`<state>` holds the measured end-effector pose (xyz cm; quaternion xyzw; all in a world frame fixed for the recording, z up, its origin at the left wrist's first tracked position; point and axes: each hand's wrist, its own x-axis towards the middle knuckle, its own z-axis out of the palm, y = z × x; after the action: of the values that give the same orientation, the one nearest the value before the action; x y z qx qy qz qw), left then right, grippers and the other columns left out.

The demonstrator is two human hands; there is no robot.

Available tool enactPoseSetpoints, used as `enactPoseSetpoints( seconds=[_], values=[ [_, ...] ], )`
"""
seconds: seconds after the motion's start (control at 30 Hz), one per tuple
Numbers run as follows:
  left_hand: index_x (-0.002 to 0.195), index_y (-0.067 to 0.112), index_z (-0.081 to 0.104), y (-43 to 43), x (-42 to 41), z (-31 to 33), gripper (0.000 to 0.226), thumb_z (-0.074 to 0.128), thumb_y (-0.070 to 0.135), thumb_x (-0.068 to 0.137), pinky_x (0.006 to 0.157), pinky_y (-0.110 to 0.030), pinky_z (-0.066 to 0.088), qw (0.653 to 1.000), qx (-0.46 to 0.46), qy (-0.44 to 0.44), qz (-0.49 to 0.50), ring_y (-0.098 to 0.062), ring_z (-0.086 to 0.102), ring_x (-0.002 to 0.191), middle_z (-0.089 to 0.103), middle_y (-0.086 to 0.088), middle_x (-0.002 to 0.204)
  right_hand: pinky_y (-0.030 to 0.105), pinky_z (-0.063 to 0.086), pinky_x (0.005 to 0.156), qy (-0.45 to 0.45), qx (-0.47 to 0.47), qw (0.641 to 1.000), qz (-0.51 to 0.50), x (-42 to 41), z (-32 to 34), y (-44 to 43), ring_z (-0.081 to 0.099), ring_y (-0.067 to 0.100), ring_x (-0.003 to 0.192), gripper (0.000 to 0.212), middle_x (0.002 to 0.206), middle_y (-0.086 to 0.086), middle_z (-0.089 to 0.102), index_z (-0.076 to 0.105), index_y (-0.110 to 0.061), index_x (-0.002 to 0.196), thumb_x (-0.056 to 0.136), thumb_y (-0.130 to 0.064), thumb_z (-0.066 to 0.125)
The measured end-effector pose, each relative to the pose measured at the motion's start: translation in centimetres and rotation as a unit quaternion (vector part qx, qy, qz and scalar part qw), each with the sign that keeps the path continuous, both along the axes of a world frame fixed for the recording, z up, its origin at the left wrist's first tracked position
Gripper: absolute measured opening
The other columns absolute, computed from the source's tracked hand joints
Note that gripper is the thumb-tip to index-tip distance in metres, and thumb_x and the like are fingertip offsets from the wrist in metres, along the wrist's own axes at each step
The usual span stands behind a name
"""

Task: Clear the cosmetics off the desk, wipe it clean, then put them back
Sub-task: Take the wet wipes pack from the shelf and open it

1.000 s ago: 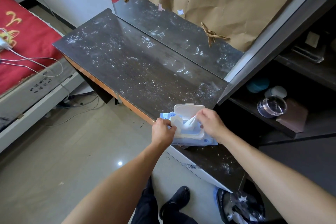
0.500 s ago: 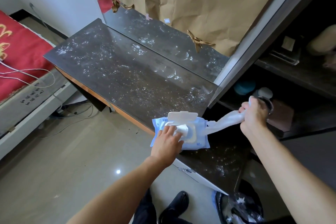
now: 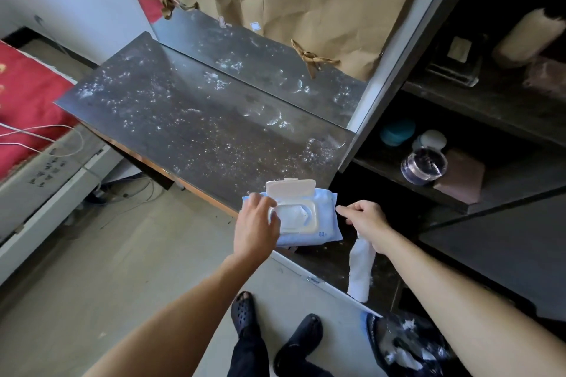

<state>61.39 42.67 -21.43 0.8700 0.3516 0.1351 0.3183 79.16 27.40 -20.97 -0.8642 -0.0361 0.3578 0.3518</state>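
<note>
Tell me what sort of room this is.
Most likely a bedroom with a dressing desk. A bed with a red cover stands at the left, the dusty dark desk backs onto a mirror, and what look like cosmetic jars sit on a shelf beside it.

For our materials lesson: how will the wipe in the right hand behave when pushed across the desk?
Probably floppy: the wipe hangs limp from the right hand. Likely light: it is thin. May bunch on the speckled desk.
</note>
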Motion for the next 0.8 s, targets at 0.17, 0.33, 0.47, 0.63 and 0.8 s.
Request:
enactPoseSetpoints(
  seconds=[0.17,0.33,0.47,0.63,0.8],
  values=[
    [0.139,0.021,0.043,3.2,1.4,2.6,0.068,0.045,-0.004,0.076,0.100,-0.036,0.039,0.996,-0.015,0.082,-0.033,-0.024,0.041,0.124,0.045,-0.001,0.141,0.035,0.048,0.077,0.044,-0.010,0.999,0.012,-0.4,-1.2,0.6,0.063,0.025,0.091,0.039,0.097,0.008,0.067,0.064,-0.011,0.102,0.082,-0.045,0.064],
    [0.111,0.018,0.069,1.4,-1.2,1.4,0.058,0.033,0.006,0.067,0.086,-0.036,0.046,0.965,0.068,0.146,-0.206,-0.031,0.054,0.112,0.061,-0.005,0.123,0.028,0.038,0.058,0.087,0.013,0.996,0.014,-0.2,0.0,2.0,0.060,0.024,0.074,0.053,0.085,0.006,0.058,0.062,-0.008,0.089,0.080,-0.061,0.058],
    [0.131,0.021,0.053,0.4,-3.2,0.1,0.063,0.044,0.001,0.072,0.097,-0.037,0.041,0.947,0.093,0.197,-0.237,-0.027,0.040,0.130,0.033,-0.005,0.152,0.031,0.046,0.075,0.023,-0.082,0.988,0.129,-1.0,-0.5,3.2,0.058,0.018,0.091,0.069,0.103,0.002,0.058,0.050,-0.011,0.105,0.064,-0.063,0.072],
    [0.142,0.026,0.036,0.0,-3.3,0.4,0.067,0.042,0.003,0.079,0.097,-0.036,0.035,0.927,0.138,0.240,-0.253,-0.022,0.027,0.138,0.016,-0.002,0.158,0.038,0.050,0.082,-0.114,-0.164,0.964,0.176,-2.4,-1.6,3.2,0.060,0.025,0.099,0.076,0.113,0.004,0.060,0.048,-0.015,0.117,0.065,-0.067,0.066],
    [0.144,0.028,0.031,0.5,-2.7,0.8,0.064,0.042,0.009,0.085,0.101,-0.036,0.031,0.903,0.158,0.290,-0.275,-0.022,0.023,0.139,0.012,-0.002,0.159,0.031,0.043,0.071,-0.166,-0.228,0.929,0.240,-2.2,0.7,3.5,0.060,0.026,0.100,0.072,0.112,0.002,0.060,0.051,-0.018,0.114,0.065,-0.071,0.064]
  ],
)
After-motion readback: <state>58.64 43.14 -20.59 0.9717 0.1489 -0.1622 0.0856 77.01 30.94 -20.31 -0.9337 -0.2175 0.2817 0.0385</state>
